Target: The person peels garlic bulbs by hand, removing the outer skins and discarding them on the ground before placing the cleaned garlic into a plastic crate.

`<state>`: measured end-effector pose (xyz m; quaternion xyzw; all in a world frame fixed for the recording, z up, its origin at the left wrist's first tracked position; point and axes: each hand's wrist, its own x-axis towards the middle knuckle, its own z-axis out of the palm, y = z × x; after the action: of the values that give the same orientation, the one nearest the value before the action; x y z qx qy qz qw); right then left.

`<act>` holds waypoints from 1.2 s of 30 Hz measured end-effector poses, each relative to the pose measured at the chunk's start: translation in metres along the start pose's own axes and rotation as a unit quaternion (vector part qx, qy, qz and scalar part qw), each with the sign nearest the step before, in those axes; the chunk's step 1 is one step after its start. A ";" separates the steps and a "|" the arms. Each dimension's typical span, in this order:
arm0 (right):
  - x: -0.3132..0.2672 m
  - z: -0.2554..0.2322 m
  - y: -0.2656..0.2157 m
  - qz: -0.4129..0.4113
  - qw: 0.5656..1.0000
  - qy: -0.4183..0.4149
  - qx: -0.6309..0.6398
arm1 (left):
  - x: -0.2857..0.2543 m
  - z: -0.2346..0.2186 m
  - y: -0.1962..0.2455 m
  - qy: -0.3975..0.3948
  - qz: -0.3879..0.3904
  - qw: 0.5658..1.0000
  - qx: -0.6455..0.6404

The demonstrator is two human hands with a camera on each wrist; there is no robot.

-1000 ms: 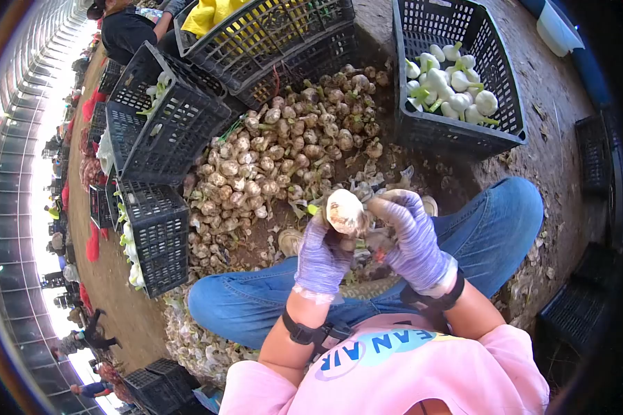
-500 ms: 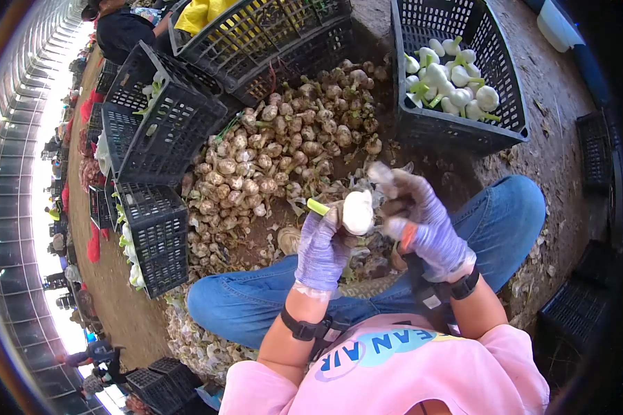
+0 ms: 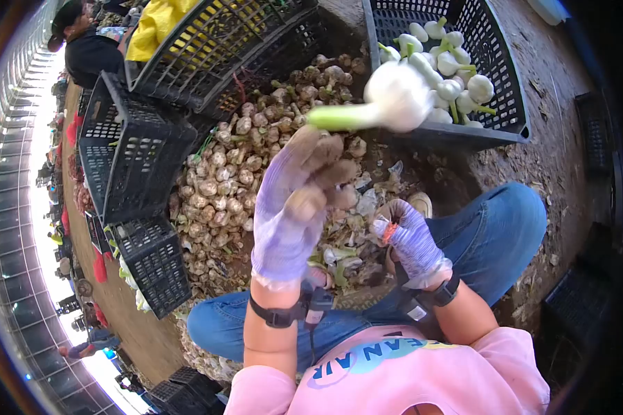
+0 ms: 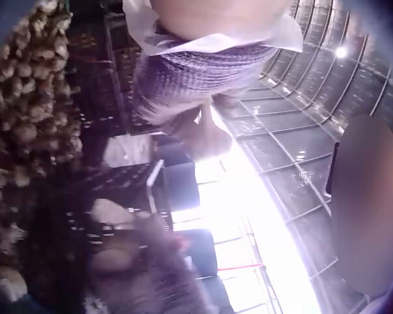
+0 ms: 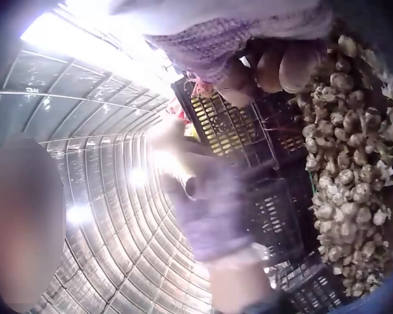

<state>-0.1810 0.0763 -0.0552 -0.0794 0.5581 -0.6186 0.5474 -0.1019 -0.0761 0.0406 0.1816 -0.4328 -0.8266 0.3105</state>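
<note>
A peeled white garlic bulb [image 3: 398,97] with a green stem is blurred in mid-air in the head view, in front of the near edge of the garlic crate. Its stem end overlaps the fingertips of my left hand [image 3: 294,200], which is raised with fingers loosely extended in a soiled purple-and-white glove. My right hand [image 3: 414,242] stays low above my knee, fingers loosely bent, with an orange band around its thumb. The right wrist view has this right hand [image 5: 249,55] at the top and the blurred left hand [image 5: 213,203] below.
Unpeeled garlic bulbs [image 3: 221,180] are heaped on the ground ahead. A black crate [image 3: 443,135] with peeled bulbs stands at the right. More black crates [image 3: 145,159] line the left, one holding yellow cloth [image 3: 156,28]. Skins [image 3: 349,256] litter the ground between my legs.
My left hand has moved up and forward and let go of the peeled garlic bulb, which has travelled toward the right-hand crate. My right hand has moved away from it and lowered slightly.
</note>
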 end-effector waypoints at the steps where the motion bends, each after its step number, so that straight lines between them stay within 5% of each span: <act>1: 0.002 -0.001 -0.001 0.005 1.000 0.009 0.019 | 0.013 -0.007 -0.007 0.046 -0.026 0.993 0.105; 3: 0.007 -0.003 -0.002 0.012 0.999 0.023 0.040 | 0.045 -0.038 -0.046 0.100 -0.106 0.946 0.289; 5: 0.014 -0.003 0.000 0.014 0.995 0.083 0.055 | 0.061 -0.097 -0.115 0.112 -0.173 0.917 0.341; 7: 0.021 -0.006 0.008 -0.025 0.995 0.097 -0.007 | 0.071 -0.154 -0.185 0.083 -0.230 0.837 0.489; 9: 0.027 -0.007 0.006 -0.027 0.991 0.118 -0.051 | 0.069 -0.206 -0.270 0.113 -0.167 0.839 0.506; 10: 0.028 -0.009 0.005 -0.025 0.990 0.126 -0.056 | 0.071 -0.203 -0.286 0.122 -0.143 0.805 0.562; 13: 0.031 -0.010 0.009 0.062 0.983 0.114 0.131 | 0.083 -0.192 -0.310 0.192 -0.205 0.791 0.543; 14: 0.034 -0.010 0.003 0.062 0.983 0.116 0.131 | 0.077 -0.224 -0.345 0.247 -0.183 0.864 0.398; 16: 0.036 -0.006 -0.011 0.082 0.994 0.062 0.041 | 0.074 -0.240 -0.354 0.252 -0.193 0.891 0.326; 17: 0.035 -0.005 -0.009 0.085 0.994 0.060 0.042 | 0.067 -0.244 -0.352 0.257 -0.203 0.910 0.253; 19: 0.036 -0.003 0.003 0.008 0.996 0.084 0.042 | 0.068 -0.162 -0.269 0.314 -0.161 0.907 0.230; 21: 0.036 0.002 0.007 -0.022 0.991 0.084 0.102 | 0.055 -0.135 -0.204 0.207 -0.279 0.930 -0.120; 25: 0.025 0.006 0.001 -0.066 0.991 0.097 0.065 | 0.013 -0.084 -0.119 0.053 -0.247 0.963 0.093; 27: 0.019 0.010 -0.009 -0.100 0.992 0.080 0.004 | -0.009 -0.066 -0.085 0.001 -0.246 0.946 0.211; 31: 0.000 0.016 -0.017 -0.084 0.995 -0.032 -0.041 | -0.049 -0.040 -0.047 0.014 -0.167 0.915 0.366; 32: -0.003 0.020 -0.014 -0.064 0.996 -0.053 0.028 | -0.057 -0.033 -0.037 0.020 -0.158 0.873 0.460; 36: -0.019 0.032 -0.010 -0.061 0.994 -0.073 0.051 | -0.085 -0.030 -0.023 -0.010 -0.056 0.824 0.563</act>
<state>-0.1570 0.0694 -0.0262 -0.1306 0.4785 -0.6708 0.5514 -0.0302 -0.0277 0.0071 0.3408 -0.8151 -0.4570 0.1030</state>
